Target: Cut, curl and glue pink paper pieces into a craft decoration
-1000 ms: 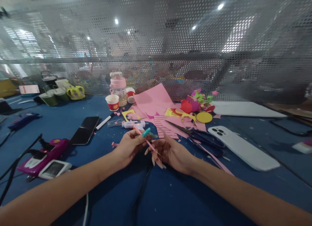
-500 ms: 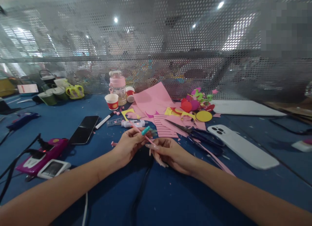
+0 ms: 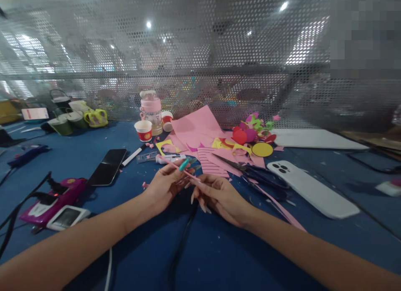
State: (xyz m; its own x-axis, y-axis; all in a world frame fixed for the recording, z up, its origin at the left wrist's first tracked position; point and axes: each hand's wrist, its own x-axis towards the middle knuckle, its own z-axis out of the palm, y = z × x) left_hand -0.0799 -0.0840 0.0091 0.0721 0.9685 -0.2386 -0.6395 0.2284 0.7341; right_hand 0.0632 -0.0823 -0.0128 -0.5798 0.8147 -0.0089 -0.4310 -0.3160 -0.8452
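A thin pink strip (image 3: 173, 162) runs slantwise between my hands above the blue table. My left hand (image 3: 164, 186) pinches it near its middle, and a long teal nail shows on the thumb. At the strip's lower right end, the thumb and finger of my right hand (image 3: 219, 197) close on it. Just beyond lie a lined pink sheet (image 3: 210, 162), larger pink sheets (image 3: 197, 123) and scissors (image 3: 247, 169) with dark handles. A white glue gun or similar tool (image 3: 171, 158) is partly behind my left hand.
A black phone (image 3: 108, 167), a purple power strip (image 3: 52, 201) and a white meter (image 3: 67, 217) lie left. Behind stand a paper cup (image 3: 143, 131) and a bottle (image 3: 151, 113). Right are a white phone (image 3: 313, 188) and coloured cutouts (image 3: 262, 149). A perforated metal screen (image 3: 188, 52) rises behind.
The pink strip has shifted slightly left and lies at a flatter slant. My right hand's fingers have moved up along its lower end, and my left hand has barely moved.
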